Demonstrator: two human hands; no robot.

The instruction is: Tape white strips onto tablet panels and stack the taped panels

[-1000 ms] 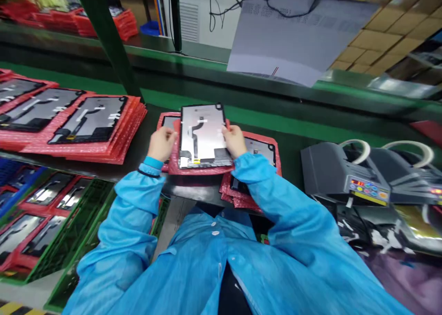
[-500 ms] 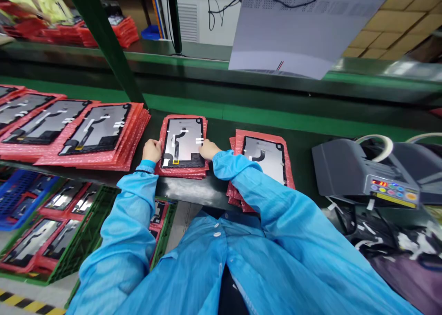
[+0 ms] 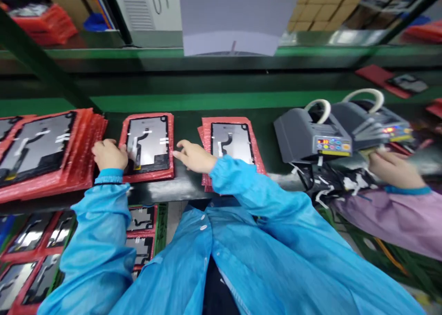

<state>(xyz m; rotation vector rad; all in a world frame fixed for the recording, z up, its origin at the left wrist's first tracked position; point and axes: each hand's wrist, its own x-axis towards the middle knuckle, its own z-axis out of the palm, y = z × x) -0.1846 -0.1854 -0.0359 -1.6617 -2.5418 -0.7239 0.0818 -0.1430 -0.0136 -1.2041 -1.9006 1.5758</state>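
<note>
On the bench in front of me, a flat screen panel (image 3: 148, 142), silver-backed with a black border, lies on red bubble-wrap sheets (image 3: 170, 121). My left hand (image 3: 109, 154) is at the left edge of these sheets, fingers loosely bent and thumb apart, with nothing visibly held. To the right of the panel, my right hand (image 3: 193, 156) hovers with its fingers apart and empty. Just beyond it, a second panel (image 3: 231, 142) rests on another red stack, partly covered by my right sleeve. A thicker stack of panels (image 3: 37, 144) is at my left.
Two grey tape dispensers (image 3: 311, 135) stand at the right, beside black and white scraps (image 3: 331, 181). A co-worker's hand (image 3: 395, 167) in a purple sleeve is near them. Crates of panels (image 3: 160, 227) sit below the bench. A green post (image 3: 44, 66) slants at the left.
My right hand has left the middle panel's right edge and opened. My left hand's fingers have loosened at the left edge. The view has turned right, bringing the co-worker's hand into sight.
</note>
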